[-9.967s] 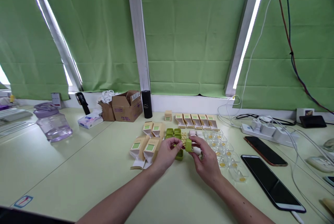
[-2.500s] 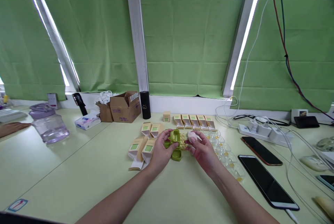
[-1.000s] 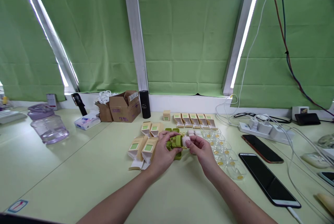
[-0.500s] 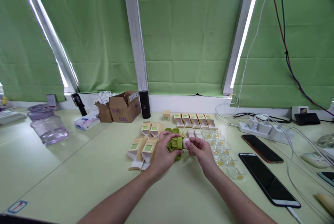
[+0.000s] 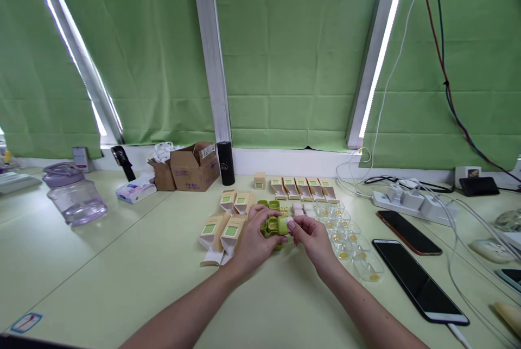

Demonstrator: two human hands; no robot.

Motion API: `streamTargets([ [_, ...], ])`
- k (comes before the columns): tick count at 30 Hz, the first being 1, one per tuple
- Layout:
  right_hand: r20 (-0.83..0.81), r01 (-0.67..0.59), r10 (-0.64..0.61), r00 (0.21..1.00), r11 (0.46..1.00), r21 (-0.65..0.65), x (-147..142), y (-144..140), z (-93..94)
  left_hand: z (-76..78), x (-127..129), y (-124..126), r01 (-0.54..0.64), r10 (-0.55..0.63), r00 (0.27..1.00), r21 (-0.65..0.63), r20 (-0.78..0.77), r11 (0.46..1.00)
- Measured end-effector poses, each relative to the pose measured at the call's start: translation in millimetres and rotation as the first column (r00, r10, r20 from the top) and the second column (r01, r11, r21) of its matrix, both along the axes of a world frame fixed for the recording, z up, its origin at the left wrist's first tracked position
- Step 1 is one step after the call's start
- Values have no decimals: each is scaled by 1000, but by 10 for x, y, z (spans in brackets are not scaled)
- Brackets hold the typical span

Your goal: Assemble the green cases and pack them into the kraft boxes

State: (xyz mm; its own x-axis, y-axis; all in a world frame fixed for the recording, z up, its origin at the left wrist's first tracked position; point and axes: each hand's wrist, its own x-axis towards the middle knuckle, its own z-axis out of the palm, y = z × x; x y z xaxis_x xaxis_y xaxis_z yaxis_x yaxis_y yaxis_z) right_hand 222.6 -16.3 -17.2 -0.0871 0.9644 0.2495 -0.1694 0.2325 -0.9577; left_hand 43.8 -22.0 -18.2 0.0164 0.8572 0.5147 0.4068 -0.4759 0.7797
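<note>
We look down on a pale green table [image 5: 122,262] set against a wall of green blinds [image 5: 285,50], daylight leaking through at the white window frames. At ten o'clock from our hands stand a clear purple jug [image 5: 74,200], a tissue pack [image 5: 135,190], an open cardboard box [image 5: 194,165] and a black cylinder [image 5: 226,163]. At twelve o'clock runs a row of small tan cartons [image 5: 303,188], with four more tan cartons [image 5: 228,219] just beside our left hand at nine o'clock. At three o'clock lie clear plastic trays [image 5: 350,240] with yellow dots, then two phones [image 5: 419,278], and beyond them at two o'clock a white power strip [image 5: 411,203] thick with cables.

Our hands meet at the middle of the table. Our left hand [image 5: 254,240] is curled around a small green case [image 5: 275,225], fingers and thumb closed on it, just above more green cases [image 5: 269,205] resting on the table. Our right hand [image 5: 311,238] pinches a small white piece [image 5: 290,222] between thumb and fingertips, pressed against the right end of the green case.
</note>
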Motion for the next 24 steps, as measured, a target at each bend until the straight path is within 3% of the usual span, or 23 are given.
streamTargets([
  [11,88,102,-107,990,993,67,-27,15,-62,20,41,-38,27,-27,999,3,47,1000],
  [15,161,127,-152,975,979,157,-3,-13,-50,17,44,-15,129,-119,986,-85,116,988],
  [18,229,122,-181,956,960,251,30,-53,-32,21,36,32,254,-214,939,-122,270,960],
  [20,273,147,-257,927,919,366,53,-81,-25,39,35,51,366,-283,869,-142,405,920],
  [24,323,116,-409,854,753,647,77,-118,-33,80,41,27,497,-331,770,-188,545,847],
])
